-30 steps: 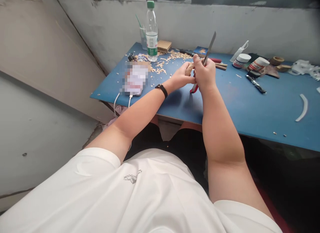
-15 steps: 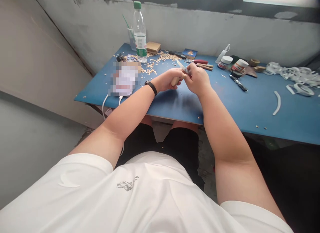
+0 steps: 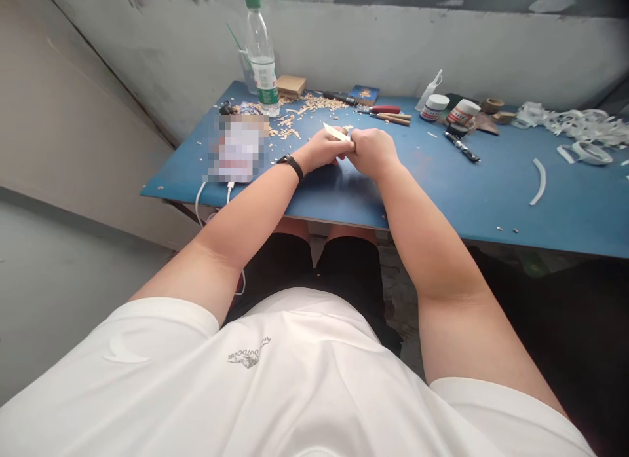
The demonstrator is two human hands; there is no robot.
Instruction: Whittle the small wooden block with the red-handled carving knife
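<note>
My left hand [image 3: 322, 149], with a black watch on its wrist, is closed around a small piece of wood [image 3: 344, 131] that is mostly hidden by the fingers. My right hand [image 3: 374, 154] is wrapped round the handle of a knife, whose pale blade [image 3: 335, 132] points to the upper left over my left hand. The two hands touch each other above the blue table [image 3: 442, 195]. Wood chips [image 3: 319, 104] lie scattered just behind them.
At the back left stand a water bottle [image 3: 264, 74] and a cup. Behind the hands lie a wooden block [image 3: 291, 86] and red-handled tool [image 3: 384, 109]. To the right are two jars [image 3: 434, 108], a pen [image 3: 462, 146] and white strips [image 3: 584, 131]. A blurred phone [image 3: 238, 149] is at left.
My right hand has turned into a tighter fist, and the blade now lies flatter over my left hand. The wood is more hidden. The whole view has shifted slightly.
</note>
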